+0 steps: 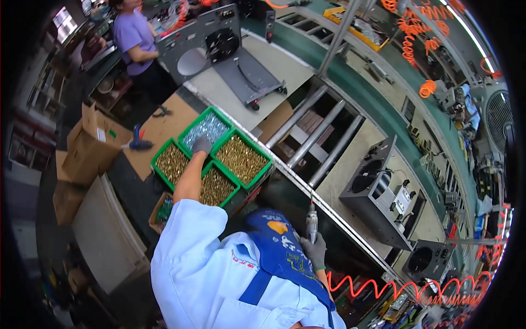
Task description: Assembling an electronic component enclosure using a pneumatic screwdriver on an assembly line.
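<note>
My left hand (pixel 201 145), in a grey glove, reaches into a green bin (pixel 182 135) of silver screws (pixel 211 127). Its fingers are too indistinct against the screws to show whether they hold any. Beside it are green bins of brass-coloured screws: one on the right (pixel 241 159), one on the left (pixel 171 163) and one nearer me (pixel 215 186). My right hand (pixel 314 250), also gloved in grey, is closed round a powered screwdriver (pixel 312 225) with its thin bit pointing away from me, close to the metal rail.
A grey metal chassis (pixel 246 77) with a round fan stands beyond the bins. Another chassis (pixel 378 197) sits on the line at right, past steel rollers (pixel 309 123). A red coiled hose (pixel 383 285) runs at lower right. A person (pixel 134 41) stands at far left, near cardboard boxes (pixel 90 142).
</note>
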Demonstrator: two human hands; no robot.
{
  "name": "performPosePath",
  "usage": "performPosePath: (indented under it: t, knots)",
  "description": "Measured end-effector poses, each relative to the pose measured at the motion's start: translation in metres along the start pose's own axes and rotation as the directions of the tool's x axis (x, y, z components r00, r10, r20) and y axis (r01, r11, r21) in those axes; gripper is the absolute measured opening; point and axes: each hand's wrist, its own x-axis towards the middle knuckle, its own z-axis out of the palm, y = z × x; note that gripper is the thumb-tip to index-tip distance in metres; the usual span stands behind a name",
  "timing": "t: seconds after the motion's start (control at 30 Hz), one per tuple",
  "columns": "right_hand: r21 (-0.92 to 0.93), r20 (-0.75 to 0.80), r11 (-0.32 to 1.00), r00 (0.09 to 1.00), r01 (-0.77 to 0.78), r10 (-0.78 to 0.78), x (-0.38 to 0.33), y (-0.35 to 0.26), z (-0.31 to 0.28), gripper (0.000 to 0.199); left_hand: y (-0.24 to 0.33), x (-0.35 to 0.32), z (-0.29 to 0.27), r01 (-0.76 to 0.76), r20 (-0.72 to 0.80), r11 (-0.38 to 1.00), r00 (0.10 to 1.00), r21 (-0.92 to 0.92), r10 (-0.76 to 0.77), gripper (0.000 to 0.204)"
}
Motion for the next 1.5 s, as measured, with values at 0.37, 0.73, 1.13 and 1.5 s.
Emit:
performPosePath:
  t: [0.37, 0.73, 1.13, 1.5]
  knots:
    - [-0.118, -0.061, 0.989, 0.995, -0.085, 0.078, 0.004, 0.015, 0.015, 0.042, 0.01, 0.016, 0.01, -0.102, -0.056, 0.995, 0.993, -0.019, 0.101, 0.022]
    - [-0.112, 0.0, 0.993, 1.0, -0.031, 0.031, 0.009, -0.012, 0.015, 0.039, -0.015, 0.0, 0.002, 0.046, -0.109, 0.962, 0.991, -0.27, -0.078, 0.021]
    - [0.01, -0.06, 0.989, 0.987, -0.146, 0.147, -0.005, 0.004, 0.009, 0.051, -0.008, 0.048, 0.059, -0.214, -0.332, 0.932, 0.937, -0.294, 0.111, 0.021]
    - [-0.034, -0.239, 0.999, 0.971, -0.009, 0.0, -0.003, 0.065, -0.054, 0.05, 0.287, -0.247, 0.099, -0.585, 0.078, 0.443, 0.543, -0.679, 0.836, 0.027]
